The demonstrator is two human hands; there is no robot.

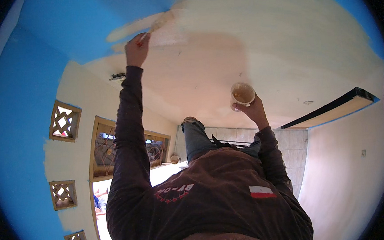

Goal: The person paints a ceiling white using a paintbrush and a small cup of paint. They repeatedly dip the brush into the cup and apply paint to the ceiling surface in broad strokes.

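Observation:
My left hand is raised high on the left, its fingers closed round the pale handle of a paintbrush. The bristles lie against the wall where cream paint meets blue, and they blend with the cream there. Cream strokes run across the blue beside my fist. At chest height on the right, my right hand grips a pale plastic cup from its lower side. Its mouth is turned toward me, showing brownish, paint-smeared insides; how much paint it holds I cannot tell.
At left are a framed window, an opening with bright light, and several lattice vent blocks. A dark-edged shelf juts out at right, near a wall socket. A small dark fixture sits near my left forearm. Tiles show below.

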